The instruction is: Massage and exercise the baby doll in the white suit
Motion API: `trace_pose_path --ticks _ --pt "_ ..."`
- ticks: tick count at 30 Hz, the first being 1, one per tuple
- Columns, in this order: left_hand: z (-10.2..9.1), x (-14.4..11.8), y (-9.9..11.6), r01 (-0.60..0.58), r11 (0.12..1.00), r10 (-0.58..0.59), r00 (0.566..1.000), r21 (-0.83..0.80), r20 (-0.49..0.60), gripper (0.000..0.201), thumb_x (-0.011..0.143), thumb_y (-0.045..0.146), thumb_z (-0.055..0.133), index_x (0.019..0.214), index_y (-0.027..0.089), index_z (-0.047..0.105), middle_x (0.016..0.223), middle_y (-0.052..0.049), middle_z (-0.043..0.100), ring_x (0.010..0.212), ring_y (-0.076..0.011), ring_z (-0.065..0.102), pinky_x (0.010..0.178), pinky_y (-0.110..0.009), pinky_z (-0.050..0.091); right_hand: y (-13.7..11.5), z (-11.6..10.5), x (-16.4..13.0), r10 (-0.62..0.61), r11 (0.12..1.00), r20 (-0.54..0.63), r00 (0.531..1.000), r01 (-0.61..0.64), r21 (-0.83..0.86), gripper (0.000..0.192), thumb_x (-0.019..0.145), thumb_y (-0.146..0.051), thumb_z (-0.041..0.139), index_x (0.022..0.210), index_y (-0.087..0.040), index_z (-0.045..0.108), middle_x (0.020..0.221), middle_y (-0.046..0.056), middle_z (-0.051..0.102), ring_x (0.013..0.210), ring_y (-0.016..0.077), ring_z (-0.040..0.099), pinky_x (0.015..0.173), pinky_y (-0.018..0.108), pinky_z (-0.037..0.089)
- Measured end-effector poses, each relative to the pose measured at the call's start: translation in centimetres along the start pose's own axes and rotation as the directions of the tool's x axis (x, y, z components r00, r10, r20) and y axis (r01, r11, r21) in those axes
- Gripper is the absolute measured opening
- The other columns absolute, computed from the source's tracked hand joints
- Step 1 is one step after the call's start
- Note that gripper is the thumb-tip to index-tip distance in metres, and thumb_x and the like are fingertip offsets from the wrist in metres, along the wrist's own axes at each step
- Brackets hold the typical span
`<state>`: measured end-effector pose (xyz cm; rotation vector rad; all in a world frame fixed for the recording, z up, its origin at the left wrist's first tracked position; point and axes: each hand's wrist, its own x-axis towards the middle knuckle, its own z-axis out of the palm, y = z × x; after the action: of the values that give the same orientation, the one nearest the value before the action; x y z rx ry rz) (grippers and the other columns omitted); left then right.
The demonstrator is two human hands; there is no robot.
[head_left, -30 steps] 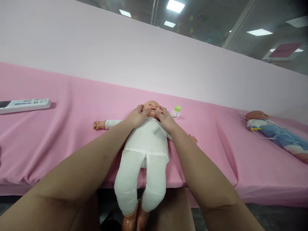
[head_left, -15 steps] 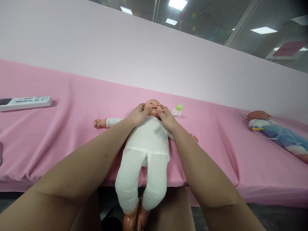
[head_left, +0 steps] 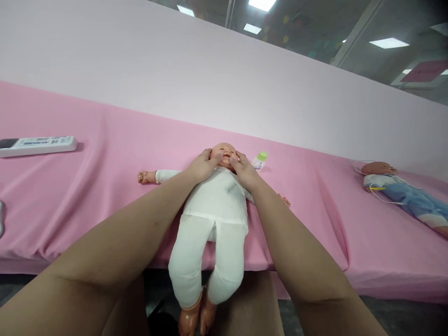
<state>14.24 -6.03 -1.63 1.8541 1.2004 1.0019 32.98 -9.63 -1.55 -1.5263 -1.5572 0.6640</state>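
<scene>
Both thumbs have crept inward across the doll's (head_left: 213, 205) cheeks since a second ago, ending closer to the mouth, and the view has dipped slightly so the head sits a touch higher in the picture; the doll itself has not shifted on the pink sheet (head_left: 105, 186).

As a judgement, the work is mid-stroke: the doll already lies on its back, dressed in white, legs hanging over the near edge, and both hands are set on the face; nothing shows how many strokes are done or remain.

The left hand (head_left: 201, 167) cups the side of the head, its fingers (head_left: 206, 156) spread loosely rather than clenched, thumb tip pressed on the cheek; the right hand (head_left: 245, 171) mirrors it, its fingers (head_left: 238, 156) gently curved and slightly parted, thumb by the corner of the mouth; neither hand grips anything, both rest flat on the face.

Just beyond the right fingertips lies a small bottle (head_left: 259, 160) with a green cap, near but not touching; well off past the left fingers a white remote (head_left: 37, 145) rests on the sheet; far out past the right hand a second doll (head_left: 402, 193) in blue lies with a thin cord over its chest.
</scene>
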Motion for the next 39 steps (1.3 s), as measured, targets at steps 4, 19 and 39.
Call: trace_pose_path --ticks 4,19,39 --pt "0.0 -0.04 -0.03 -0.003 1.0 0.003 1.0 -0.003 0.0 0.07 0.086 0.071 0.041 0.134 0.021 0.05 0.136 -0.01 0.061 0.119 -0.0269 0.059 0.098 -0.033 0.043 0.01 0.0 -0.05 -0.003 1.0 0.005 1.0 0.003 0.018 0.076 0.089 -0.066 0.047 0.151 -0.024 0.032 0.15 0.008 0.044 0.138 0.0281 0.042 0.118 0.046 0.029" --pt "-0.04 -0.06 0.33 0.019 0.999 -0.019 1.0 0.034 -0.006 0.068 0.086 0.07 0.042 0.13 0.02 0.053 0.137 -0.011 0.059 0.122 -0.0286 0.056 0.097 -0.033 0.042 -0.54 -0.12 -0.36 0.03 1.0 0.008 1.0 -0.03 -0.003 0.076 0.09 -0.064 0.048 0.151 -0.023 0.031 0.15 0.008 0.044 0.136 0.0273 0.044 0.116 0.045 0.033" --pt "-0.01 0.15 -0.14 -0.017 1.0 0.017 1.0 0.016 -0.007 0.066 0.086 0.07 0.041 0.128 0.021 0.054 0.13 -0.01 0.064 0.115 -0.0272 0.06 0.097 -0.034 0.043 0.08 -0.01 0.03 -0.011 0.999 -0.008 1.0 0.011 -0.033 0.078 0.09 -0.065 0.046 0.152 -0.02 0.031 0.152 0.009 0.041 0.14 0.0273 0.039 0.119 0.043 0.027"
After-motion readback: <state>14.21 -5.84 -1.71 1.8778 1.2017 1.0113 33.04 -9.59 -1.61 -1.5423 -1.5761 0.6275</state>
